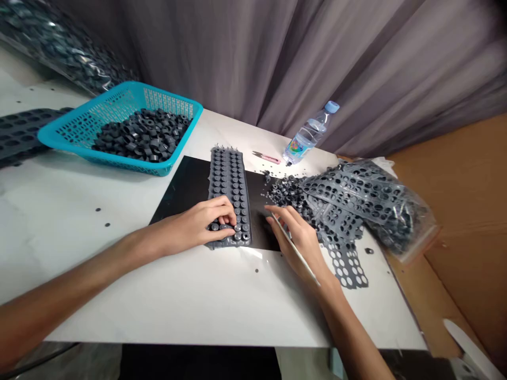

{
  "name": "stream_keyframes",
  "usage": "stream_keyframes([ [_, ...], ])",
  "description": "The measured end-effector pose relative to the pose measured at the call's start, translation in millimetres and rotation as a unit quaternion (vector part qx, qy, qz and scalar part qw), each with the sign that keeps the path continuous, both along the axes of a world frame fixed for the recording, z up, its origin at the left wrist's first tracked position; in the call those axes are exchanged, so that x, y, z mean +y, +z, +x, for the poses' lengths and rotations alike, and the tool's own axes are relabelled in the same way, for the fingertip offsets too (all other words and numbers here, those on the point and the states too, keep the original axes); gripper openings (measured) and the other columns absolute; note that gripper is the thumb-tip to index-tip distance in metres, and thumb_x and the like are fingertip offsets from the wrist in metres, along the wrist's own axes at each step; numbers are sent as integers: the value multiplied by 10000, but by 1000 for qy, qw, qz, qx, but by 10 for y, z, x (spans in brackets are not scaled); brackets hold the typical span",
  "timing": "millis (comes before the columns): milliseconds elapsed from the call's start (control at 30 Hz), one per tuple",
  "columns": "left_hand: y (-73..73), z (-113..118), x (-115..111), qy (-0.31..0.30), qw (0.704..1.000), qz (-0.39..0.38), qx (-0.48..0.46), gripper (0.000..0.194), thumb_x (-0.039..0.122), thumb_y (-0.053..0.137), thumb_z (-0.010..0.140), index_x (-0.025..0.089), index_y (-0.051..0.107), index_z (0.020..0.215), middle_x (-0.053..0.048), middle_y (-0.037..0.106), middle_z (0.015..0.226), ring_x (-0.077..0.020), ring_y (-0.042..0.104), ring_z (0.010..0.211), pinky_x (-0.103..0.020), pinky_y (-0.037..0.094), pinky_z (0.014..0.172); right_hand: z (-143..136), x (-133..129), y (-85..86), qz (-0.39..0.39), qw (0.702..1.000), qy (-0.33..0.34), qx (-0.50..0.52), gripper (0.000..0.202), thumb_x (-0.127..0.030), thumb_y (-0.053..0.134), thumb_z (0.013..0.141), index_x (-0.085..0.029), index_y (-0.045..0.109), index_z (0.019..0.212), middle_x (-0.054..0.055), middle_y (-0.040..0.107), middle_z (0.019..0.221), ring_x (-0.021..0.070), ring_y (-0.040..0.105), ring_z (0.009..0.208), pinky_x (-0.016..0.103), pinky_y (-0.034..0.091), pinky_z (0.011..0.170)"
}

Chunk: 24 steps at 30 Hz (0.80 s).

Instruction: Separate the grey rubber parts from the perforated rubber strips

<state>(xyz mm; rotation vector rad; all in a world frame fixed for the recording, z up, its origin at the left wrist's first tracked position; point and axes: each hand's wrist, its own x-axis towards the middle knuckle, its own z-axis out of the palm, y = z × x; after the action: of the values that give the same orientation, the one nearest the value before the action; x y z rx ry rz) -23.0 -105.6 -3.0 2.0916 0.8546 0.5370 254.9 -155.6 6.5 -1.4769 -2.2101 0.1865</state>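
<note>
A dark grey moulded rubber sheet (227,179) with rows of round raised knobs lies lengthwise on a black mat (186,182). My left hand (212,219) rests on its near end, thumb and bent fingers closed around knobs there. To the right of the sheet, my right hand (295,232) is closed around a slim pale tool (297,250), perhaps tweezers, its tip near the thumb and fingertips. Just beyond that hand is a pile of small black rubber rings (287,191). Punched sheets (348,192) full of round holes lie beside the pile.
A turquoise basket (166,168) of black rings stands at the left back. Pink thread snips (266,157) and a water bottle (307,138) lie near the curtain (237,58). A clear plastic bag (404,227) sits at the right edge, and a filled bag (67,47) at far left.
</note>
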Motion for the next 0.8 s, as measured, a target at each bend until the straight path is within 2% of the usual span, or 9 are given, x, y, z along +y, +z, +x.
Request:
stream_keyframes([
  [133, 198, -142, 29, -55, 998, -29, 16, 109, 266, 637, 984, 212, 731, 998, -43, 677, 1098, -184, 665, 940, -299, 539, 846, -62, -21, -10, 7, 995, 87, -39, 250, -283, 486, 1129, -235, 717, 1212, 73, 701, 1022, 211, 668, 895, 336, 520, 801],
  [300, 340, -335, 120, -74, 997, 6, 25, 130, 344, 676, 977, 254, 769, 970, -45, 708, 1126, -220, 663, 1067, -325, 513, 972, -121, -46, -34, 34, 995, 72, -52, 225, -290, 515, 1119, -214, 720, 1174, 77, 714, 993, 225, 655, 884, 361, 533, 804],
  [400, 311, -382, 179, 53, 997, 37, 42, 274, 504, 649, 993, 243, 725, 963, -40, 716, 1049, -213, 660, 956, -319, 515, 876, -116, -23, -25, 60, 994, 37, -81, 252, -368, 552, 1100, -205, 726, 1180, 112, 706, 1056, 273, 642, 973, 427, 552, 876],
  [467, 289, -416, 186, 167, 980, 47, 99, 370, 594, 607, 994, 237, 679, 929, -17, 697, 906, -199, 631, 794, -305, 483, 737, -134, 61, 22, 88, 989, -2, -120, 305, -415, 571, 1082, -192, 727, 1218, 167, 666, 1188, 340, 600, 1114, 531, 532, 973],
  [533, 292, -476, 162, 234, 957, 36, 167, 442, 645, 526, 1014, 239, 646, 887, -1, 667, 791, -198, 597, 696, -304, 427, 655, -191, 230, 112, 105, 983, -14, -151, 327, -364, 542, 1092, -152, 703, 1281, 233, 572, 1364, 413, 506, 1291, 651, 448, 1085],
  [600, 321, -557, 126, 244, 947, 5, 209, 513, 660, 414, 1047, 244, 632, 843, -2, 674, 758, -211, 601, 683, -310, 401, 639, -296, 477, 231, 80, 985, 49, -143, 356, -168, 427, 1100, -84, 618, 1389, 273, 472, 1475, 404, 442, 1393, 655, 412, 1143],
  [667, 361, -639, 103, 235, 945, -26, 228, 570, 658, 344, 1061, 248, 649, 808, -8, 702, 776, -227, 629, 722, -318, 405, 662, -446, 749, 354, 19, 975, 171, -138, 483, -28, 377, 1050, -112, 513, 1506, 221, 437, 1529, 306, 485, 1391, 515, 492, 1127],
  [700, 379, -674, 99, 231, 943, -40, 237, 584, 654, 340, 1060, 250, 666, 794, -11, 711, 780, -233, 637, 736, -323, 406, 670, -534, 873, 408, -5, 966, 219, -141, 529, -9, 402, 1034, -159, 499, 1532, 176, 473, 1514, 257, 527, 1354, 437, 529, 1091],
  [800, 404, -738, 114, 226, 939, -76, 249, 562, 611, 383, 1045, 253, 725, 780, -24, 718, 764, -247, 648, 747, -333, 402, 669, -800, 1109, 518, -73, 922, 352, -146, 438, -101, 586, 1022, -250, 613, 1433, 99, 583, 1386, 243, 566, 1251, 407, 537, 1044],
])
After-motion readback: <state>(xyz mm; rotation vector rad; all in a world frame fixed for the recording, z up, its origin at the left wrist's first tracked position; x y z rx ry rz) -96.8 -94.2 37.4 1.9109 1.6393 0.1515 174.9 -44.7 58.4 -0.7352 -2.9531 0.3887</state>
